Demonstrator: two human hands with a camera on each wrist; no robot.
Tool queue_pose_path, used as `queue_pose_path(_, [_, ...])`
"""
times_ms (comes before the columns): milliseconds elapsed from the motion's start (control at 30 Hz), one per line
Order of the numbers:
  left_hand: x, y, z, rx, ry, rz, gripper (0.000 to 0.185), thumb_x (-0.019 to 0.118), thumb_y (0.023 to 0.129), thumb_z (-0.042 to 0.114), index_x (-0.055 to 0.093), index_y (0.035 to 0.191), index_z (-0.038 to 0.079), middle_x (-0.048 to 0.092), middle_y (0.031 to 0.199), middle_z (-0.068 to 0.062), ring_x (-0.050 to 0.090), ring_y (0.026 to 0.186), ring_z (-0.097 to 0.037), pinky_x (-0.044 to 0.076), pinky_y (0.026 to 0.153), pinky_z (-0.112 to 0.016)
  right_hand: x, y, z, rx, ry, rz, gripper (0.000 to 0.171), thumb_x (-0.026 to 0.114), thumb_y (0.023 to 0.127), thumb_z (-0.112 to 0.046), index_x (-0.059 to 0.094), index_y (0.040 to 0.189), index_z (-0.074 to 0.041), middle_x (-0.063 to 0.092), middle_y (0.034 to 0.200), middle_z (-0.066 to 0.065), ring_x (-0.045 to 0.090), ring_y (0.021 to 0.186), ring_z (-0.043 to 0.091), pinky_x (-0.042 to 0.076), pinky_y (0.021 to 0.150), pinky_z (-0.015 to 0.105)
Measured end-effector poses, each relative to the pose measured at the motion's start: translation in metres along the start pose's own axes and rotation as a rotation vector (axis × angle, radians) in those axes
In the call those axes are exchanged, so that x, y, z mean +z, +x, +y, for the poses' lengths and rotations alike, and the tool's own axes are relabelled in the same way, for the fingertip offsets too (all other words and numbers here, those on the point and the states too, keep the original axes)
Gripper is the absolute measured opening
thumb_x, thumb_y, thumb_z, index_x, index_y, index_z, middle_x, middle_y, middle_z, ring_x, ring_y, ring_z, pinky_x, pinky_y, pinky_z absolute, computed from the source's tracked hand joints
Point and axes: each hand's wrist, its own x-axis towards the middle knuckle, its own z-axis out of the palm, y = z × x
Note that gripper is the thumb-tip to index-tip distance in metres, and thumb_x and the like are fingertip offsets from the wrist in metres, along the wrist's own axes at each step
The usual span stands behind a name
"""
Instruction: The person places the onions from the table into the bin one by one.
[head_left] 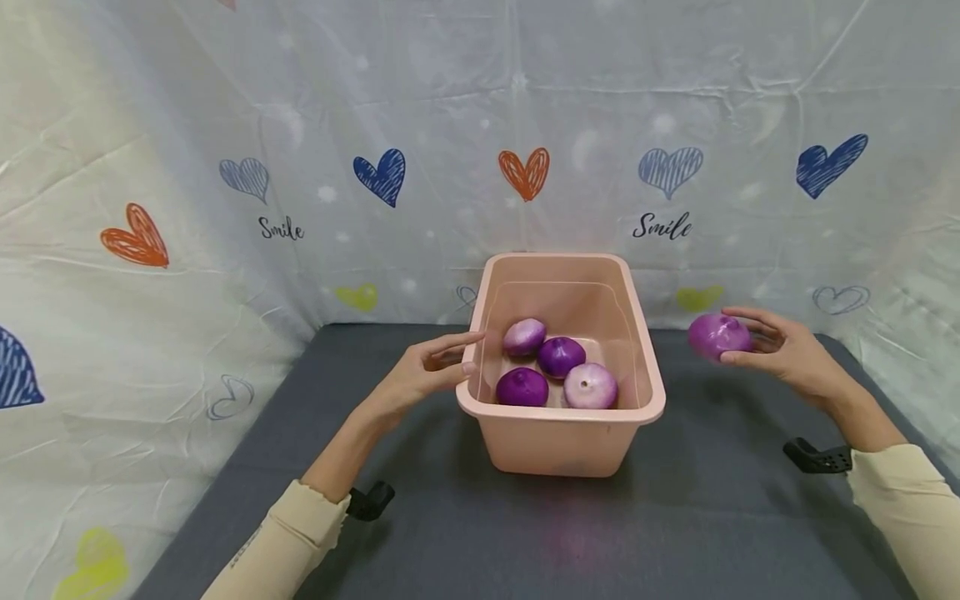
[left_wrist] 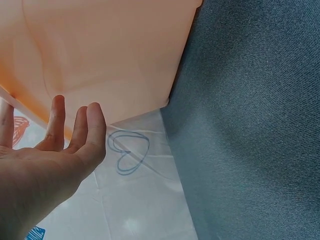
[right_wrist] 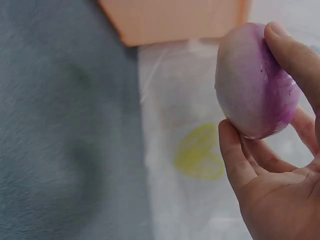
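Note:
My right hand [head_left: 797, 357] holds a purple onion [head_left: 718, 336] up over the table, right of the bin, pinched between thumb and fingers. In the right wrist view, the onion [right_wrist: 255, 82] shows a pale side and a purple side. At the left rim of the pink plastic bin [head_left: 558, 442] is my left hand [head_left: 420, 377], its fingers loosely spread and the fingertips right at the rim. The left wrist view shows these relaxed fingers [left_wrist: 95, 125] beside the bin's outer wall. Inside the bin lie several onions [head_left: 561, 357], some dark purple and some paler.
The bin stands on a dark grey table [head_left: 450, 533], near its back edge. A white sheet [head_left: 450, 75] printed with hearts and the word Smile hangs behind the table and along the sides. A black strap [head_left: 817, 457] is at the right wrist, another strap [head_left: 371, 501] at the left.

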Motion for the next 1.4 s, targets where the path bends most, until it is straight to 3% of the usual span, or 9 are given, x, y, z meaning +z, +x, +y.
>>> queue_pose_path(100, [0.000, 0.000, 0.000, -0.006, -0.007, -0.002, 0.051, 0.070, 0.099, 0.024, 0.057, 0.148, 0.021, 0.052, 0.147, -0.013, 0.053, 0.130, -0.028, 0.045, 0.101, -0.051, -0.003, -0.002, -0.011, -0.037, 0.036, -0.007, 0.063, 0.073, 0.095, -0.006, 0.046, 0.151, -0.007, 0.046, 0.144, 0.011, 0.058, 0.116, 0.009, 0.053, 0.085, 0.023])
queue_pose_path(167, [-0.001, 0.000, 0.000, -0.011, -0.009, -0.003, 0.051, 0.070, 0.099, 0.024, 0.057, 0.148, 0.022, 0.054, 0.145, -0.012, 0.053, 0.130, -0.028, 0.045, 0.101, -0.050, -0.006, -0.003, -0.019, -0.084, 0.057, -0.019, 0.061, 0.071, 0.095, 0.000, 0.046, 0.151, -0.007, 0.049, 0.141, 0.006, 0.059, 0.114, 0.006, 0.054, 0.085, 0.025])
queue_pose_path(267, [-0.001, 0.001, 0.000, -0.012, -0.008, -0.002, 0.051, 0.071, 0.098, 0.025, 0.057, 0.148, 0.023, 0.054, 0.145, -0.010, 0.052, 0.131, -0.029, 0.045, 0.101, -0.051, -0.011, -0.003, -0.033, -0.150, 0.086, -0.028, 0.060, 0.067, 0.095, 0.007, 0.048, 0.150, -0.006, 0.052, 0.137, 0.001, 0.060, 0.114, 0.008, 0.054, 0.084, 0.025])
queue_pose_path(500, [-0.003, 0.001, -0.002, -0.013, -0.001, 0.000, 0.055, 0.071, 0.098, 0.024, 0.054, 0.150, 0.015, 0.050, 0.149, -0.013, 0.050, 0.132, -0.032, 0.044, 0.102, -0.052, -0.015, 0.000, -0.063, -0.216, 0.134, -0.062, 0.063, 0.065, 0.093, 0.015, 0.047, 0.150, -0.003, 0.051, 0.141, 0.008, 0.058, 0.120, 0.013, 0.053, 0.087, 0.025])
queue_pose_path(733, [-0.005, -0.001, 0.002, -0.022, 0.008, 0.016, 0.053, 0.071, 0.098, 0.026, 0.057, 0.148, 0.022, 0.051, 0.148, -0.011, 0.053, 0.130, -0.025, 0.046, 0.101, -0.050, 0.002, 0.012, -0.086, -0.203, 0.081, -0.098, 0.063, 0.069, 0.093, 0.008, 0.049, 0.150, -0.007, 0.050, 0.144, 0.009, 0.056, 0.122, 0.021, 0.054, 0.089, 0.029])
queue_pose_path(1167, [-0.004, 0.001, 0.001, -0.018, -0.001, 0.002, 0.057, 0.071, 0.098, 0.025, 0.052, 0.151, 0.014, 0.050, 0.150, -0.012, 0.053, 0.130, -0.025, 0.047, 0.100, -0.049, 0.035, 0.036, -0.114, -0.280, 0.036, -0.201, 0.068, 0.081, 0.084, 0.004, 0.054, 0.146, -0.008, 0.051, 0.144, 0.010, 0.056, 0.124, 0.028, 0.053, 0.090, 0.032])
queue_pose_path(1400, [-0.001, 0.001, 0.001, -0.017, -0.008, -0.003, 0.056, 0.070, 0.099, 0.023, 0.053, 0.151, 0.016, 0.051, 0.149, -0.013, 0.053, 0.130, -0.028, 0.047, 0.100, -0.049, 0.050, 0.045, -0.118, -0.321, 0.088, -0.302, 0.070, 0.080, 0.084, 0.006, 0.052, 0.147, -0.004, 0.051, 0.144, 0.014, 0.056, 0.124, 0.030, 0.052, 0.092, 0.037])
